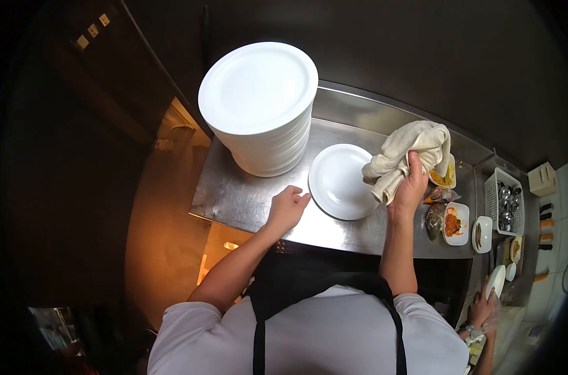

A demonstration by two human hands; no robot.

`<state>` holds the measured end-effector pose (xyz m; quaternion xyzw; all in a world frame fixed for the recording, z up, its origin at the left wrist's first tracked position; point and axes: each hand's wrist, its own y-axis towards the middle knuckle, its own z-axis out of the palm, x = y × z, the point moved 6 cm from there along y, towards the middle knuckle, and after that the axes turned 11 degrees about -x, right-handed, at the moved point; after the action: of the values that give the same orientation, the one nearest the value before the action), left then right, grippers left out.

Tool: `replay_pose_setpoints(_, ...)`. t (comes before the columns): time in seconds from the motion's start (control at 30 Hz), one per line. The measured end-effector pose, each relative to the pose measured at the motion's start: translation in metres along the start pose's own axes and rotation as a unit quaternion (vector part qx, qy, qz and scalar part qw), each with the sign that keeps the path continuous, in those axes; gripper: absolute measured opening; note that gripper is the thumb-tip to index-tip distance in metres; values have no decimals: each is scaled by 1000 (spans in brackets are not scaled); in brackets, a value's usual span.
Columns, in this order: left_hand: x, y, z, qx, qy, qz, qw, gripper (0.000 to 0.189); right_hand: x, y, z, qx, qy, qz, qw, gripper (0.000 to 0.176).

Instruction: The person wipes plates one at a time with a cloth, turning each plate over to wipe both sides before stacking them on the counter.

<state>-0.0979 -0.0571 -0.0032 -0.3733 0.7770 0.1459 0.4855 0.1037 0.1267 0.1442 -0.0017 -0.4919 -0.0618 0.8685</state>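
My right hand (409,187) is closed around a bunched beige cloth (412,150), held up above the right side of a single white plate (340,181). That plate lies face up on the steel counter. Just left of its rim is my left hand (289,208), holding nothing, its fingers loosely curled with the thumb apart. A tall stack of white plates (259,94) rises behind my left hand, near the counter's left end.
On the steel counter (234,197) to the right are a dish of red food (456,224), bagged food (435,220), and a white basket of metal utensils (507,203). At lower right, another person's hand (482,310) holds a white dish (496,282). Several knives (546,223) hang on the wall.
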Motion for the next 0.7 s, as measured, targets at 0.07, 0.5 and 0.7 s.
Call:
replay_pose_setpoints(0.07, -6, 15, 16, 20, 55, -12, 998, 46, 0, 6, -5, 3, -5, -14, 1000, 40)
replay_pose_setpoints(0.5, -9, 49, 96, -95, -367, -200, 903, 35, -50, 18, -80, -40, -138, 11, 990, 42)
replay_pose_setpoints(0.7, -29, 47, 110, -39, -374, -150, 914, 40, -116, -56, -70, 187, -334, 30, 923, 47)
